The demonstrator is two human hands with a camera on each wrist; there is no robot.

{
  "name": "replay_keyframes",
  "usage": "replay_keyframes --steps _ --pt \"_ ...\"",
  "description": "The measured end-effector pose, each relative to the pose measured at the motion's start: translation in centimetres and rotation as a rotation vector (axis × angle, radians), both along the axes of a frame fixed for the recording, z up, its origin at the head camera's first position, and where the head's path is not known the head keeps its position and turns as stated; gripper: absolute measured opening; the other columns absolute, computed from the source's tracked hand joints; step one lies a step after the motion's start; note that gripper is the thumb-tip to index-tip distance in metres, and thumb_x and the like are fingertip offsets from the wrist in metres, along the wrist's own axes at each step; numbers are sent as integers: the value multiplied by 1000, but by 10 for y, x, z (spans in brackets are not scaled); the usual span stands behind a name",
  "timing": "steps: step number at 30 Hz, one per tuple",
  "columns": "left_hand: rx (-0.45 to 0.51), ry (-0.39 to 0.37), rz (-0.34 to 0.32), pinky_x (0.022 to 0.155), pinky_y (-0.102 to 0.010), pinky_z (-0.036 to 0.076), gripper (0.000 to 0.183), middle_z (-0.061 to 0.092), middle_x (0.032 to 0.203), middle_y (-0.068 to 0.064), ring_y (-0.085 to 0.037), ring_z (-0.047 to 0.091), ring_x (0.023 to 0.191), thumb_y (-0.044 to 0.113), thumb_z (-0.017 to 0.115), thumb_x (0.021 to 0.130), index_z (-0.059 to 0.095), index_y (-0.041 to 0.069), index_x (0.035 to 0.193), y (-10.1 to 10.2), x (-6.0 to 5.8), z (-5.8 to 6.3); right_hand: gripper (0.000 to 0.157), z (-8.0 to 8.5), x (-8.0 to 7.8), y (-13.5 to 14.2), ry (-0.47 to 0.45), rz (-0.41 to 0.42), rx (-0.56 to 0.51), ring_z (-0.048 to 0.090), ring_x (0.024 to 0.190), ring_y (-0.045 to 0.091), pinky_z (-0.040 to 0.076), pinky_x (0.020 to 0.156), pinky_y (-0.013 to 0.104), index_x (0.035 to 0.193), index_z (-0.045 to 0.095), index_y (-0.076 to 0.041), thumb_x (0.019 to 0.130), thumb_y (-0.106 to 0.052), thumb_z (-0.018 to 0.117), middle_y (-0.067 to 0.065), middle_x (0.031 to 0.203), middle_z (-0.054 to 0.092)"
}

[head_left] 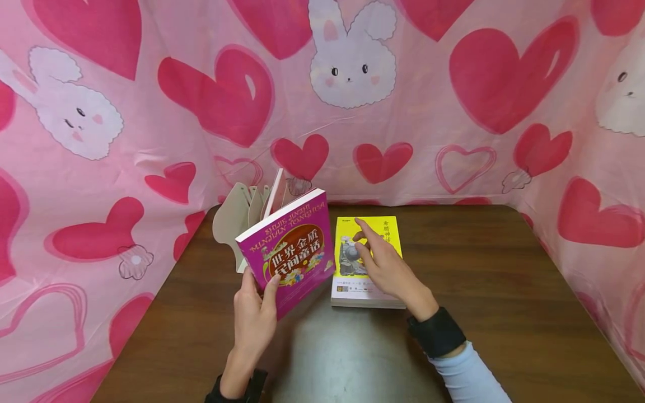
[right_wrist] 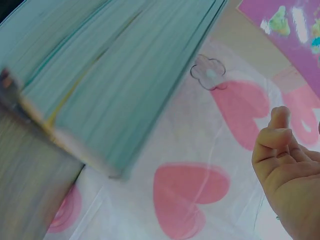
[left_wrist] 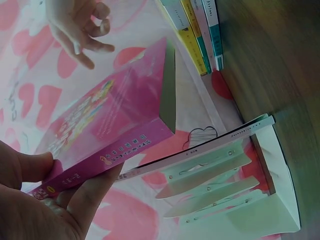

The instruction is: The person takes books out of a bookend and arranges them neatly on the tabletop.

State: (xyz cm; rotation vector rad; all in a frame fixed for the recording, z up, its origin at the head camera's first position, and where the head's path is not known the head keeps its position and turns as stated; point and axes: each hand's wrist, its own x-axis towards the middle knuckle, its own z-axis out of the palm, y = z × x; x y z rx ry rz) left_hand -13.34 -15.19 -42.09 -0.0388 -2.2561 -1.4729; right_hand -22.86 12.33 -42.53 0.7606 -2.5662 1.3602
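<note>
My left hand (head_left: 254, 316) grips a purple-magenta paperback book (head_left: 302, 282) by its spine side, thumb on the front cover and fingers behind. The book is raised and tilted, its cover facing me. My right hand (head_left: 390, 268) hovers over a yellow-covered book (head_left: 347, 257) on top of a stack, fingers loosely bent and holding nothing. Beside the purple book, partly hidden by it, stands a pale desktop book rack (head_left: 232, 218) with upright dividers. One thin book (head_left: 274, 193) leans in the rack; its spine (left_wrist: 235, 135) shows in the left wrist view.
Several books lie flat in the stack, their spines (left_wrist: 192, 37) seen in the left wrist view and page edges (right_wrist: 120, 85) in the right wrist view. Everything stands on a dark wooden table (head_left: 478, 291). A pink cloth (head_left: 428, 101) with hearts and rabbits hangs around it.
</note>
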Motion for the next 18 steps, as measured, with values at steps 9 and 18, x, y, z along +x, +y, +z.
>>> replay_keyframes --steps 9,18 --pt "49 -3 -59 88 -48 59 45 68 133 -16 -33 72 113 17 69 104 48 3 142 1 -3 0 68 -2 0 -16 13 32 -12 63 121 24 52 105 48 168 24 -20 110 -28 58 10 147 60" --pt "60 -36 -80 89 -50 59 46 68 134 -15 -33 72 114 19 69 104 48 4 142 3 -3 0 78 -10 0 -27 -2 38 15 58 135 26 49 108 47 170 12 -31 109 -26 60 5 153 55"
